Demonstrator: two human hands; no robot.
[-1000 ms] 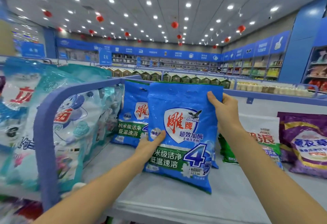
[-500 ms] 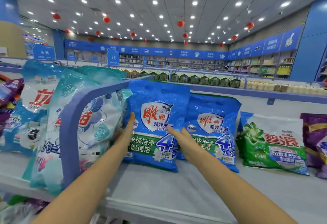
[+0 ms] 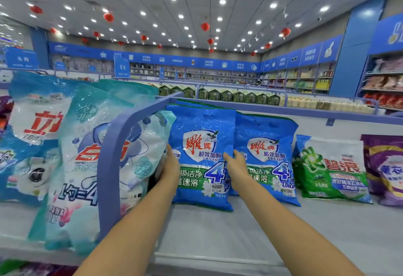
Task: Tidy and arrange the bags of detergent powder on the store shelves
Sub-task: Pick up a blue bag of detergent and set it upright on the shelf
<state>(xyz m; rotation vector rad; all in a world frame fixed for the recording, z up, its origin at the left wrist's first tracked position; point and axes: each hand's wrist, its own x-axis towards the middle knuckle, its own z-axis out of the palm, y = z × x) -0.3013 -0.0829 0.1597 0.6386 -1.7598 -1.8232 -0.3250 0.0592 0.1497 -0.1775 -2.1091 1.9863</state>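
Hands flat, left hand (image 3: 171,165) and right hand (image 3: 236,164) sandwich the front blue bag (image 3: 202,145), nearly squared; green bag (image 3: 333,166) and purple bag (image 3: 385,166) right of it likely await tidying.

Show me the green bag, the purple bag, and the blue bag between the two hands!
green detergent bag (image 3: 333,173): head view, on its front label.
purple detergent bag (image 3: 385,166): head view, on its front panel.
left blue detergent bag (image 3: 200,145): head view, on its shield logo.

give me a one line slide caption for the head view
The left hand and right hand steady a blue detergent bag upright on the shelf beside a matching blue bag.
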